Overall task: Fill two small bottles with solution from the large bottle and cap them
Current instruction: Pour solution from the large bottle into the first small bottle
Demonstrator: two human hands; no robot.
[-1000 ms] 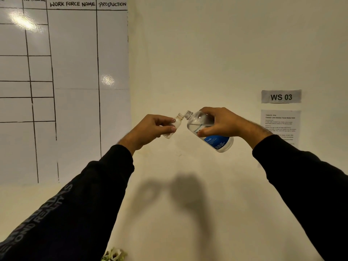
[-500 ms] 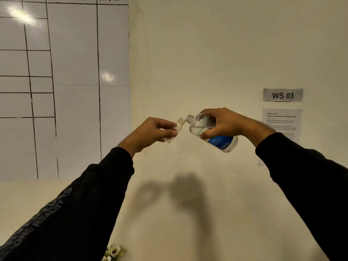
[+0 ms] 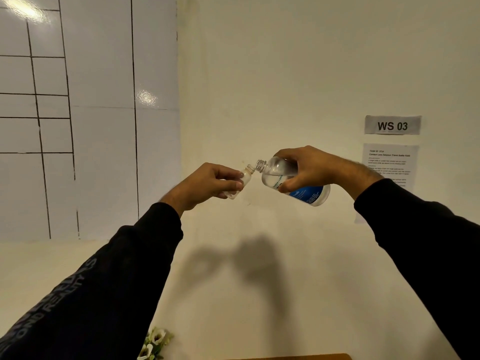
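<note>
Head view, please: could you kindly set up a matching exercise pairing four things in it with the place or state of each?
Things:
1. small bottle
2. large bottle
3. WS 03 sign
4. flowers

Places or states:
A. stuck on the wall, far right
B. tilted, neck lowered toward the other bottle, gripped by the right hand
C. bottom edge of the picture
D. uncapped, pinched in the left hand

Pairs: 1-D, 2-B, 3-A, 4-C

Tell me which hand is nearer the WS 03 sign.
Right. The right hand holds the large bottle just left of and below the WS 03 sign; the left hand, gripping the small bottle, is farther left.
</note>
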